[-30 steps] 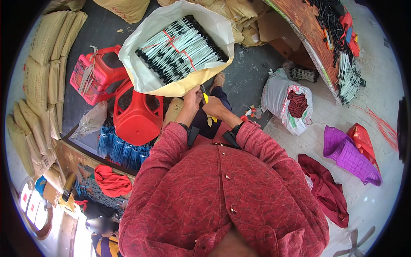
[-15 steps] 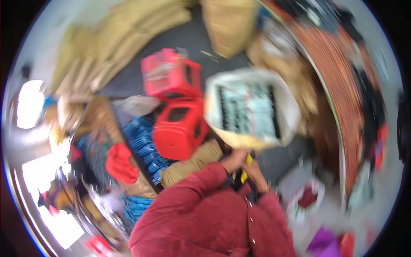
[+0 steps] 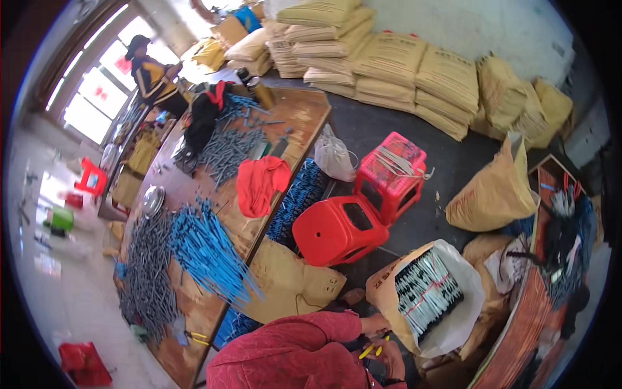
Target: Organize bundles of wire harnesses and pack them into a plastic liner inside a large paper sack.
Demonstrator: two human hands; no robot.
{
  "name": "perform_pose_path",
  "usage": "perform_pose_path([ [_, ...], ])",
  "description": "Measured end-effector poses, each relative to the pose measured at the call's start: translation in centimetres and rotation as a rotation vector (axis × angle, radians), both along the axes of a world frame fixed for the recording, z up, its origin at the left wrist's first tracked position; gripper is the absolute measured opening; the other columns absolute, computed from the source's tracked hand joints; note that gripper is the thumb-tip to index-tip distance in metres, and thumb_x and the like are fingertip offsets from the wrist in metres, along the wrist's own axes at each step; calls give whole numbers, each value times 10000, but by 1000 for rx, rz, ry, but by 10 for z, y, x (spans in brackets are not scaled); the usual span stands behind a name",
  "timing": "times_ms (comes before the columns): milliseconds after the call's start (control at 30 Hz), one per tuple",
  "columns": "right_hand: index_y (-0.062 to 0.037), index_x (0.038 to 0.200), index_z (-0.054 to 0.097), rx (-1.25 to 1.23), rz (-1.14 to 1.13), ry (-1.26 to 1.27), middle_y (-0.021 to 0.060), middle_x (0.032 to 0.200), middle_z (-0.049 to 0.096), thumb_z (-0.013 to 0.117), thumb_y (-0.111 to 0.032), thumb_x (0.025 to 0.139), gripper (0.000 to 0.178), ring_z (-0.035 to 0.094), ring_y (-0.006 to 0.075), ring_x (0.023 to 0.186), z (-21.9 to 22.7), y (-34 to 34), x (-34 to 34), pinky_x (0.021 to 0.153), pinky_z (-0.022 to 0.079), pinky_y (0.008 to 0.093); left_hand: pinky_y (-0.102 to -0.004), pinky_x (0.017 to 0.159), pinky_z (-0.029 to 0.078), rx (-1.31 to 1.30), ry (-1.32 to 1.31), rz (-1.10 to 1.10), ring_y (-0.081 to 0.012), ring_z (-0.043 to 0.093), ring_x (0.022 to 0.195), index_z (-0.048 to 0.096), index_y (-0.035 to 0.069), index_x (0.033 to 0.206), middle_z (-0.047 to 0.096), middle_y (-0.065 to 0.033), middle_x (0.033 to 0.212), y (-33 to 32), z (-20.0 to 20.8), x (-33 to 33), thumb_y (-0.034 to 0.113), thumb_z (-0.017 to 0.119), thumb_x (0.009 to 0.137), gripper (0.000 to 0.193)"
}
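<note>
Head view: the right hand (image 3: 392, 360) curls round a yellow-handled tool (image 3: 370, 351); the left hand (image 3: 374, 325) is just beside the paper bag (image 3: 386, 290), and whether it grips anything cannot be told. The tied bundle of black-and-white rods (image 3: 427, 290) lies inside the open bag. Keeping the tool's tip pointed away from the bag's wall should help avoid tearing the paper.

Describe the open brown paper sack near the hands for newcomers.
From the brown wooden table at left, go down and right past the red plastic stools. Beside the person's left hand is the open brown paper sack. Unlike the tan paper sack beyond, it visibly holds red-tied pale rods.
</note>
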State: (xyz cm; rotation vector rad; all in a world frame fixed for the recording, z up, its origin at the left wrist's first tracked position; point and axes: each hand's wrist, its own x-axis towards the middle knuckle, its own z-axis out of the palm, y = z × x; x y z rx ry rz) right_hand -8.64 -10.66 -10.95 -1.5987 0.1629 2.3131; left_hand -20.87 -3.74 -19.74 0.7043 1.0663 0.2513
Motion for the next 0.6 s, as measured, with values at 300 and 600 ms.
perform_pose_path([
  [300, 16, 1120, 564, -8, 43, 187, 185, 1002, 661, 577, -61, 803, 327, 682, 345, 902, 4, 23, 21, 751, 577, 512, -281, 447, 394, -138, 56, 97, -115, 495, 469, 607, 46, 631, 545, -18, 549, -1, 28, -3, 147, 690, 738, 169],
  [600, 34, 1210, 506, 60, 296, 90, 188, 1044, 648, 478, -29, 809, 407, 677, 341, 934, 21, 0, 27, 796, 577, 480, -262, 471, 398, -245, 47, 150, -103, 499, 522, 590, 53, 652, 566, -5, 613, -4, 10, -4, 167, 702, 751, 188],
])
